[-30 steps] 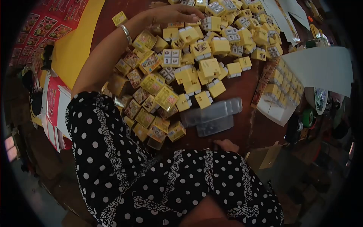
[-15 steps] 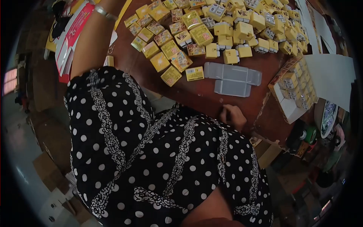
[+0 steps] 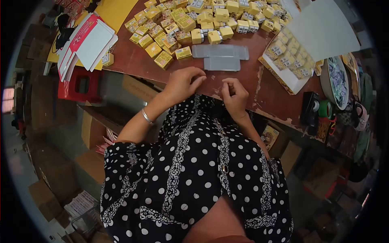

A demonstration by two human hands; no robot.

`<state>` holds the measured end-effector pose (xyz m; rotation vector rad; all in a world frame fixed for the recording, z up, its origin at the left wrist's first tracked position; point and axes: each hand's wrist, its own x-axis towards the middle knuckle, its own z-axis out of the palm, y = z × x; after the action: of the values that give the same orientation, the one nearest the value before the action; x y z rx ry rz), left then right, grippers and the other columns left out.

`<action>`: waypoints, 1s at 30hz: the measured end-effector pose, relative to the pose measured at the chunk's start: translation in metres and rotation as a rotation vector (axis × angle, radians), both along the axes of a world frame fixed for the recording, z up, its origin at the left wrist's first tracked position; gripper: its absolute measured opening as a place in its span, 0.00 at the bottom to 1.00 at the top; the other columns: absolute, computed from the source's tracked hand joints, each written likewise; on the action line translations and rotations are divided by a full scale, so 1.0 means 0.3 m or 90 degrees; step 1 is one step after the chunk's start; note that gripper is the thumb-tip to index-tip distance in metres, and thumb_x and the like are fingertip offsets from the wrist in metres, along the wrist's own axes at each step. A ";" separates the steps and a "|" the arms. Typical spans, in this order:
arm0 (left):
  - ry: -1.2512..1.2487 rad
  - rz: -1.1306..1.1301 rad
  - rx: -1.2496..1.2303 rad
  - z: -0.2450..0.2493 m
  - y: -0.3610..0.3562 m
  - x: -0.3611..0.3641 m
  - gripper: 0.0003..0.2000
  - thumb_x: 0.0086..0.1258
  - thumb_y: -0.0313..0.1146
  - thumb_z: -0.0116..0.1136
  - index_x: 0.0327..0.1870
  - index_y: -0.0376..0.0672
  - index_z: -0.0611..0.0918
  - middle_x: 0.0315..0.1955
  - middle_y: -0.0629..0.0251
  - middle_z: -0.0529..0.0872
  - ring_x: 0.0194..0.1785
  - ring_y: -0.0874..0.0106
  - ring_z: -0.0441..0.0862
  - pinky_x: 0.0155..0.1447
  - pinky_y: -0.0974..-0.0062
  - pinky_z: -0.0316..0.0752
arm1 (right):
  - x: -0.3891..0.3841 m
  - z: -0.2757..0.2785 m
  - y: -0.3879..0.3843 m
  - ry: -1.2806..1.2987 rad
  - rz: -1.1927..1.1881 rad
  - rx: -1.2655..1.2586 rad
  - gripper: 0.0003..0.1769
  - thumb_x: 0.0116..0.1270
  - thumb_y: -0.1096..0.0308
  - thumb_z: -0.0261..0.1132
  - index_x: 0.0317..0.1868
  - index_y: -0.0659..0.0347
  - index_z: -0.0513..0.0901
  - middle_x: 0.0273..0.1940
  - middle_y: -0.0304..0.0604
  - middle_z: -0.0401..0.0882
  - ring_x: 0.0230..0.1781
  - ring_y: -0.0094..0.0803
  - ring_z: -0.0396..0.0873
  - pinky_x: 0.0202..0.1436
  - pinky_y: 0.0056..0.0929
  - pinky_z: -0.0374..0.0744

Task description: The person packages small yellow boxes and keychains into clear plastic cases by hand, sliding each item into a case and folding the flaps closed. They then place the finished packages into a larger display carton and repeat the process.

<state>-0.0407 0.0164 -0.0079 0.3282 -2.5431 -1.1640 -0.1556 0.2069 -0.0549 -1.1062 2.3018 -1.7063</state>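
Note:
My left hand (image 3: 184,84), with a silver bracelet at the wrist, is over the table's front edge, its fingers curled towards the thumb. My right hand (image 3: 235,96) is a little to its right, fingers folded in and thumb against them. A gap separates the two hands. Whether anything small or thin is pinched in either one cannot be made out. Just beyond them lies a translucent grey plastic box blank (image 3: 222,64), flat on the table. Left of it are small yellow printed boxes (image 3: 163,59). Behind are many yellow cube-shaped pieces (image 3: 214,37) with white parts.
On the right, an open carton (image 3: 294,84) holds rows of yellow pieces, near an oval basin (image 3: 341,103) of small wrapped items and green tape (image 3: 324,108). White and pink card sheets (image 3: 92,39) lie left, above a red stool (image 3: 72,90). Brown table (image 3: 121,52).
My left arm, earlier stretched far to the upper left, has come back to the table's front edge. My right hand has risen into fuller view. The head view has shifted.

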 end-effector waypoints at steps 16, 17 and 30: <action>-0.026 -0.030 -0.328 -0.032 -0.009 -0.370 0.21 0.64 0.42 0.73 0.51 0.36 0.84 0.51 0.48 0.83 0.58 0.48 0.80 0.60 0.55 0.80 | -0.148 0.135 0.063 0.068 -0.023 -0.008 0.05 0.70 0.72 0.68 0.43 0.63 0.87 0.38 0.46 0.86 0.39 0.40 0.85 0.46 0.33 0.81; -0.023 -0.031 -0.322 -0.032 -0.014 -0.390 0.21 0.64 0.42 0.73 0.51 0.36 0.84 0.51 0.48 0.83 0.58 0.48 0.80 0.60 0.55 0.80 | -0.112 0.121 0.103 0.070 -0.025 -0.002 0.05 0.70 0.72 0.68 0.43 0.63 0.87 0.38 0.46 0.86 0.39 0.40 0.85 0.46 0.33 0.81; 0.092 0.097 -0.041 -0.004 -0.014 -0.339 0.14 0.62 0.31 0.75 0.47 0.40 0.87 0.37 0.60 0.89 0.43 0.64 0.88 0.48 0.68 0.83 | -0.058 0.137 0.167 -0.112 -0.075 -0.038 0.09 0.77 0.74 0.62 0.53 0.67 0.83 0.46 0.39 0.85 0.41 0.20 0.82 0.43 0.20 0.79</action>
<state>-0.1424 0.0121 -0.0091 0.3982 -2.3792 -1.0091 -0.1731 0.2570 -0.0140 -0.8068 2.2614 -1.8420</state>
